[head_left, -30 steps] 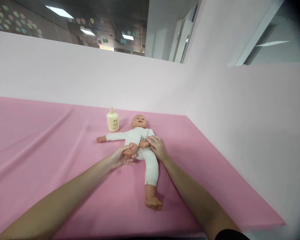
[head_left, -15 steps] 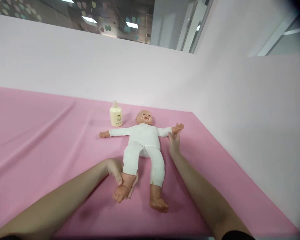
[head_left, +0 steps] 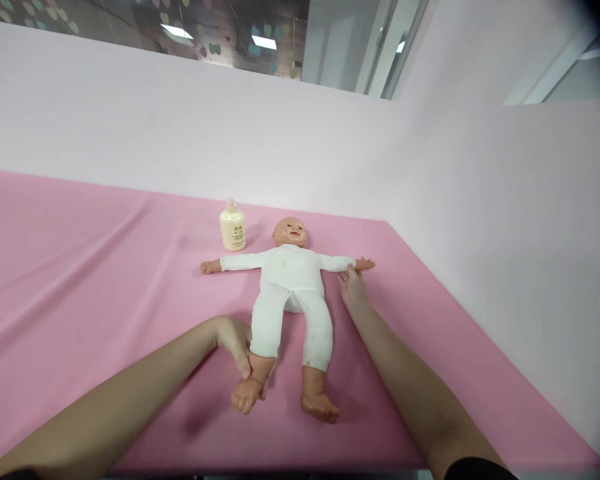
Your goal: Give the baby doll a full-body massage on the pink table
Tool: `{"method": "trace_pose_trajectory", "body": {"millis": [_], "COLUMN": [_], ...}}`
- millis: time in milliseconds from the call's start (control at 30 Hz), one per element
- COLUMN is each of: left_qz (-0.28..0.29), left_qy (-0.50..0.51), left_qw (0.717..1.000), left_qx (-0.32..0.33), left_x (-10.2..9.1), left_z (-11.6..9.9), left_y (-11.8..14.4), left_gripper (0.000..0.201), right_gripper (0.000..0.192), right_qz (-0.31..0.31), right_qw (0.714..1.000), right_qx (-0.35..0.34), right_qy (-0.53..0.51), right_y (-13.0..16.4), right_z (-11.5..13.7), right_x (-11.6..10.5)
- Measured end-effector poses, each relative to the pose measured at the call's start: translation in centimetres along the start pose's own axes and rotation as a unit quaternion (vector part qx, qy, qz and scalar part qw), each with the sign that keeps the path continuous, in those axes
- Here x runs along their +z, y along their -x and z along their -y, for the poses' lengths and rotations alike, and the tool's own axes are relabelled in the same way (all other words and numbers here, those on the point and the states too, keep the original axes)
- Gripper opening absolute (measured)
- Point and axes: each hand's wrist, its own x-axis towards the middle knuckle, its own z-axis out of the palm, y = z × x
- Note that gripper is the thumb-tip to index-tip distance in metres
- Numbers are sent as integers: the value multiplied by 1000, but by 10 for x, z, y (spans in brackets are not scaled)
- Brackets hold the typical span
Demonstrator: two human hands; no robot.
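left fingers (head_left: pixel 243 365) wrap the ankle (head_left: pixel 261 368) of a bald doll (head_left: pixel 293 270) in white, right fingers (head_left: pixel 349 271) touch its sleeve (head_left: pixel 337 262), grip unclear.

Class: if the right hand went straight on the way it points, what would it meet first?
Most likely the doll's arm, just ahead of the right hand; they seem to touch, though depth is unclear.

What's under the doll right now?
A pink sheet shows around the doll. The left hand grips one ankle and is partly hidden behind it. Whatever lies directly beneath the doll's back is covered and cannot be seen.
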Motion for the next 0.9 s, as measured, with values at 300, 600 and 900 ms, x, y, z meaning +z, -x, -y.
{"method": "trace_pose_trajectory", "body": {"millis": [300, 600, 900], "left_qz": [-86, -317, -372], "left_qy": [227, 307, 317], "left_qw": [929, 839, 832], "left_qx": [279, 320, 264], "left_x": [-15, -18, -19], "left_z": [22, 11, 10], "left_y": [10, 6, -5], "left_gripper": [48, 42, 43], "right_gripper": [70, 43, 39], "right_qz": [114, 291, 339], "right_qw": [975, 831, 681], "right_qx": [-138, -314, -421], "right_qy": [131, 355, 494], "right_y": [32, 46, 45], "right_z": [12, 6, 12], "right_x": [26, 26, 26]}}
